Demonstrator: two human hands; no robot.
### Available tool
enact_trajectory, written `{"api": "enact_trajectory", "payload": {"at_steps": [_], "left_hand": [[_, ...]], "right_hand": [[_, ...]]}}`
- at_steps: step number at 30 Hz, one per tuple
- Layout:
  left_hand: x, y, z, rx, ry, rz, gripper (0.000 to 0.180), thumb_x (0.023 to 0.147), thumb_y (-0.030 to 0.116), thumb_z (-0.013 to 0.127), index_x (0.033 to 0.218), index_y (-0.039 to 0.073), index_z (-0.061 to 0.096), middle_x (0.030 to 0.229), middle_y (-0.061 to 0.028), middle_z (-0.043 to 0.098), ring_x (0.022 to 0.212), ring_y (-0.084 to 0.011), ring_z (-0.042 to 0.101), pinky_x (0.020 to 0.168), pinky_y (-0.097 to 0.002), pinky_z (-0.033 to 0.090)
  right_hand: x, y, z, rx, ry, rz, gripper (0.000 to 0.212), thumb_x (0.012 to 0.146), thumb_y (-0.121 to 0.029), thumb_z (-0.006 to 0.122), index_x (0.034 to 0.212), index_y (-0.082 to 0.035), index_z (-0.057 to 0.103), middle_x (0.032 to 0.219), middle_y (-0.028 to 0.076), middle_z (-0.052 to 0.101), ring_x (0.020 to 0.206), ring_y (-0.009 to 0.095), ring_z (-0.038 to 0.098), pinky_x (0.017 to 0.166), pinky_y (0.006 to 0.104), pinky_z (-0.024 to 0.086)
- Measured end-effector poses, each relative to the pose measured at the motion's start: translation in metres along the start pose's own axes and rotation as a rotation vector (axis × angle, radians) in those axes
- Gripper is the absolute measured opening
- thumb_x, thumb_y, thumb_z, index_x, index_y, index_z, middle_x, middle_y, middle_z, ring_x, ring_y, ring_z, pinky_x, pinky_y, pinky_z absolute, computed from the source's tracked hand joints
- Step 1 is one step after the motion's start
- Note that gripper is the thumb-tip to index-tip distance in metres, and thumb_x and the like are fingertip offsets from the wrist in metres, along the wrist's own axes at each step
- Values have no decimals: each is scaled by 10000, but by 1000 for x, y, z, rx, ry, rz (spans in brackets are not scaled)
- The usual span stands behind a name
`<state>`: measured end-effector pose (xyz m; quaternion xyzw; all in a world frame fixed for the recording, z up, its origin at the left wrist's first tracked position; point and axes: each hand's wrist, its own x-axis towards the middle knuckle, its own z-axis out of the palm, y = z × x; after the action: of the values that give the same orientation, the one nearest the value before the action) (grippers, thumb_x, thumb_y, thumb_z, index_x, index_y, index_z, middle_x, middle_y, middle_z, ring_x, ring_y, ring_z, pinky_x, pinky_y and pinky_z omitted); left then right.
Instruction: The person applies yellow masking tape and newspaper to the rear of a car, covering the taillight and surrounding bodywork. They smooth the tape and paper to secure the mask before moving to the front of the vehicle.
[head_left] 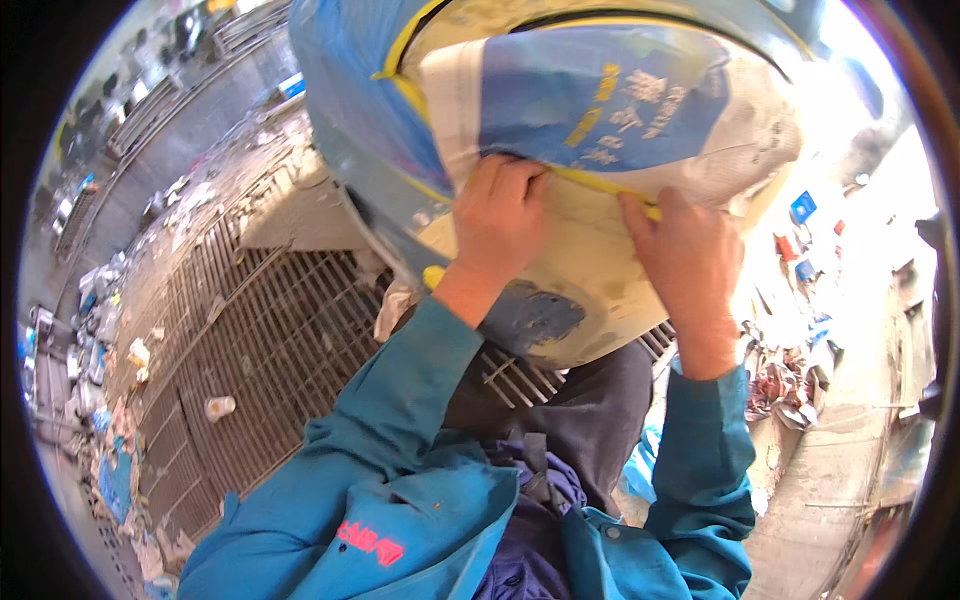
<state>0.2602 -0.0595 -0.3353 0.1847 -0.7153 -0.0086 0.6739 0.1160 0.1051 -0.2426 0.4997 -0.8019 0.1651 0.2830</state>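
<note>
A big round container, pale yellow and blue (600, 230), tilts in front of me with its yellow-edged side towards my lap. Across its upper part lies a white and blue printed sack (560, 90). The fingers of my left hand (500, 215) curl closed over the sack's near edge, at the yellow rim. Farther right, my right hand (692, 260) pinches the same edge, thumb and fingers bent. What lies beneath the sack is hidden. A dark smudge (540, 315) marks the container's near face, below my left hand.
Slatted metal grating (270, 330) covers the floor at left, with a small white cup (219, 407) on it. Scattered litter (110, 390) lines the left wall. To the right, crumpled reddish scraps (785, 385) and a blue packet (803, 207) lie in bright glare.
</note>
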Motion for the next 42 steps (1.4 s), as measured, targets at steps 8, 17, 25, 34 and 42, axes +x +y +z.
{"api": "enact_trajectory", "payload": {"at_steps": [8,17,25,34,42], "left_hand": [[13,-7,-21,54,-122,95,203,951,112,913,1022,97,723,1036,-139,718,909,-409,728,729,-514,581],[20,-17,-30,105,-199,117,269,920,155,946,935,77,690,917,-138,671,832,-401,693,690,-508,558],[8,23,7,-45,-188,51,316,945,164,934,792,73,673,812,-123,684,737,-349,691,629,-474,532],[-2,38,14,-93,-208,-131,310,1036,193,882,806,29,756,756,-150,713,637,-345,685,602,-452,515],[-3,40,25,-89,-238,-115,268,1028,174,876,842,3,787,757,-178,735,611,-351,704,586,-436,518]], "right_hand": [[1,0,-2,94,-71,22,505,1062,-538,738,872,-75,805,718,171,772,687,401,794,653,545,621],[-1,0,2,141,-42,26,519,1062,-542,732,845,-75,796,693,163,759,668,412,779,635,560,613],[-3,0,3,210,-80,50,479,1075,-516,707,901,-82,808,765,181,796,718,409,810,662,551,638],[-3,6,5,354,-99,59,497,1085,-503,693,866,-75,816,796,212,793,752,449,797,701,572,631],[-9,5,3,468,-81,149,430,1115,-404,624,868,-94,791,824,201,804,771,452,797,717,594,634]]}}
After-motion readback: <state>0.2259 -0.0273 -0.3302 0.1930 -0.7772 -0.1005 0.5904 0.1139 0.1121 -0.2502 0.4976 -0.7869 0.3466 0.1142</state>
